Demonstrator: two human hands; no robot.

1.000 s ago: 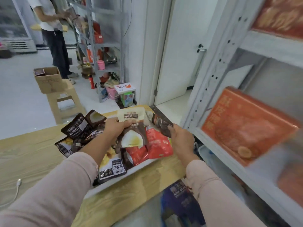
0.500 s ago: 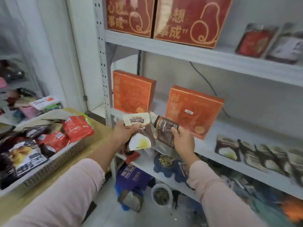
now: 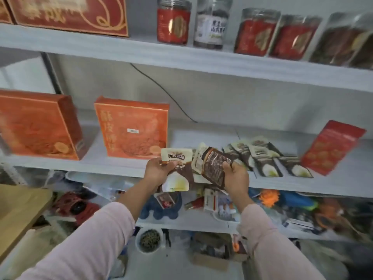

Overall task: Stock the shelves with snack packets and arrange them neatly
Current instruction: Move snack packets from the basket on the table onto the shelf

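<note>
My left hand (image 3: pixel 156 169) grips a cream-and-brown snack packet (image 3: pixel 177 172) by its upper left edge, front side facing me. My right hand (image 3: pixel 235 176) holds a dark brown packet (image 3: pixel 214 165) showing its printed back, tilted to the right. Both hands hover at the front edge of the middle white shelf (image 3: pixel 125 166). On that shelf, just right of my hands, lies a row of several matching brown-and-cream packets (image 3: pixel 268 160), overlapping like fallen tiles.
Two orange boxes (image 3: pixel 131 128) stand on the middle shelf at left, and a red pouch (image 3: pixel 331 146) leans at right. Jars (image 3: pixel 173 21) and red boxes line the upper shelf. The lower shelf (image 3: pixel 181 221) holds clutter. A wooden table corner (image 3: pixel 18 209) sits at left.
My view swung right from the table basket to the shelf. Both hands carried their packets along and now hover beside the row of packets on the middle shelf.
</note>
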